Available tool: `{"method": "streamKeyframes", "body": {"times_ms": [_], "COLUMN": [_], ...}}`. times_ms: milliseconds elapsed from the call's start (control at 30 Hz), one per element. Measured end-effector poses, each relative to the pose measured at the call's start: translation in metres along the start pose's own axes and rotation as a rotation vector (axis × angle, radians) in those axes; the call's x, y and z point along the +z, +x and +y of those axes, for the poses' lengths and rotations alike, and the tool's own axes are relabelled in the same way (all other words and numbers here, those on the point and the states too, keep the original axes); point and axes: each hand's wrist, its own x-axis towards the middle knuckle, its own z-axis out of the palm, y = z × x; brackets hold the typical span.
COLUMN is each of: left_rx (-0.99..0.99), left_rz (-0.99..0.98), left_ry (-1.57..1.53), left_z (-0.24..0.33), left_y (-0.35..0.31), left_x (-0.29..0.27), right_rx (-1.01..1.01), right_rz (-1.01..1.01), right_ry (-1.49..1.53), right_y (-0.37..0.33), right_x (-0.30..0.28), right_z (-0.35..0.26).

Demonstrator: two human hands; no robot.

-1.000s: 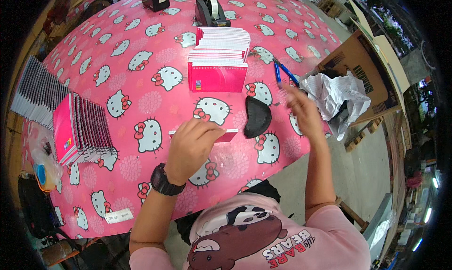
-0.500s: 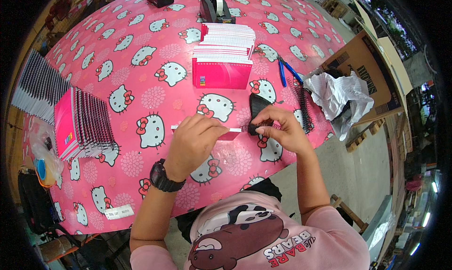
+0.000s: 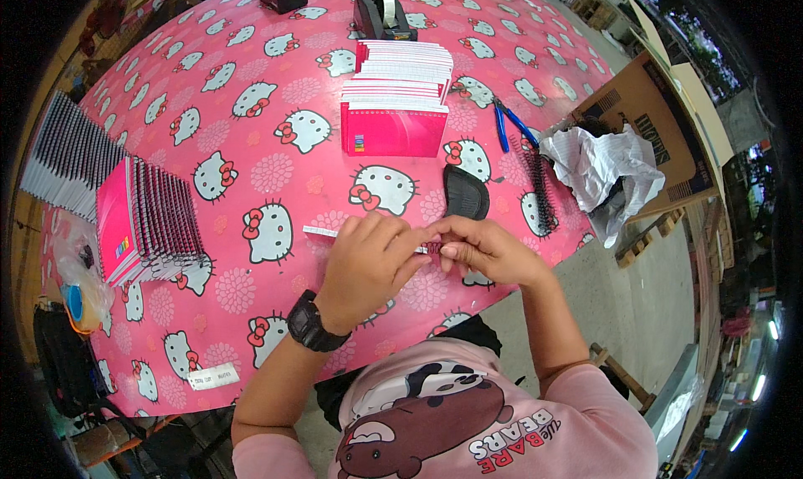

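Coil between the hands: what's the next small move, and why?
Probably a slight twist of the coil with the right hand, easing it along the notebook's edge: the right fingers pinch the coil at the edge's right end, while the left hand grips the notebook. Fingers hide how many loops, if any, are threaded.

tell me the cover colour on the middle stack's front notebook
The front notebook has a bright pink cover, best seen in the head view.

Pink patterned table (image 3: 335,163), pink notebooks (image 3: 396,134), blue pliers (image 3: 503,131), seemingly a black coil (image 3: 540,193)
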Motion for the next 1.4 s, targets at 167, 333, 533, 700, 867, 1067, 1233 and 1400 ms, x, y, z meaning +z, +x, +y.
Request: {"method": "streamKeyframes", "body": {"times_ms": [167,333,533,700,867,1067,1233,1400], "left_rx": [-0.018,-0.049,-0.041,0.077,0.057,0.004,-0.004,-0.031], "left_rz": [-0.027,-0.066,-0.113,-0.142,-0.109,-0.159,-0.098,-0.08], "left_ry": [0.008,-0.055,0.056,-0.036,0.037,0.07,0.108,0.145], "left_z": [0.0,-0.002,-0.004,-0.006,-0.011,-0.026,-0.024,-0.023], "left_y": [0.0,0.001,-0.003,0.0,-0.001,-0.004,-0.008,-0.005], "left_x": [0.001,-0.001,-0.002,-0.011,-0.01,-0.023,-0.009,-0.011], "right_rx": [-0.178,-0.227,-0.187,-0.197,-0.212,-0.251,-0.255,-0.44], "right_rz": [0.358,0.281,0.329,0.482,0.528,0.163,0.086,0.045], "right_ry": [-0.186,-0.839,-0.821,-0.778,-0.617,0.232,0.078,0.375], "right_y": [0.006,0.011,0.019,0.024,0.02,0.006,0.005,0.004], "right_x": [-0.022,-0.043,-0.036,-0.022,-0.016,-0.019,-0.008,-0.005], "right_z": [0.017,0.03,0.034,0.042,0.046,0.053,0.032,0.022]}}
